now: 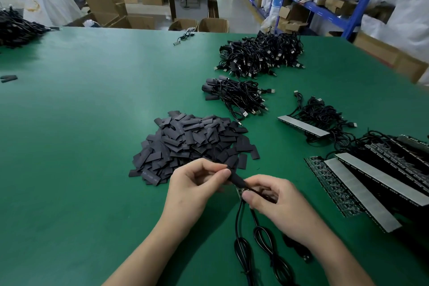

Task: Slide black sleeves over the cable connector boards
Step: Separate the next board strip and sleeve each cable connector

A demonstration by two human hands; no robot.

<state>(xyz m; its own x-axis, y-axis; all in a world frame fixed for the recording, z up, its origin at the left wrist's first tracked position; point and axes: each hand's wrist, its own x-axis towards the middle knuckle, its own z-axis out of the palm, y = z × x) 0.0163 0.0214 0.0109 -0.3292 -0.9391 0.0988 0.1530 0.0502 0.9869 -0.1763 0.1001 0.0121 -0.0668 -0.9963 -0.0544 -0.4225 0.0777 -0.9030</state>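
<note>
Nearest, a black cable point(241, 246) is seen lying in loops below the two hands on the green table point(92, 123). Its upper end is held by the right hand point(276, 202), whose thumb and forefinger are pinched on the small connector board point(240, 191) where the cable joins it; only a sliver of the board is shown. Just left of that hand, a black sleeve point(238, 180) is pinched at its far end between the thumb and forefinger of the left hand point(192, 183), the other fingers being curled under. The sleeve is held tilted between the two hands, its lower mouth at the board; how far the board is inside cannot be told. Just beyond the left hand, a heap of loose sleeves point(192, 141) is piled. To the right of the right hand, long strips of unseparated boards point(362, 193) are laid side by side. Further beyond, a small bundle of sleeved cables point(232, 95) is set, and beyond that a large heap of USB cables point(262, 55).
</note>
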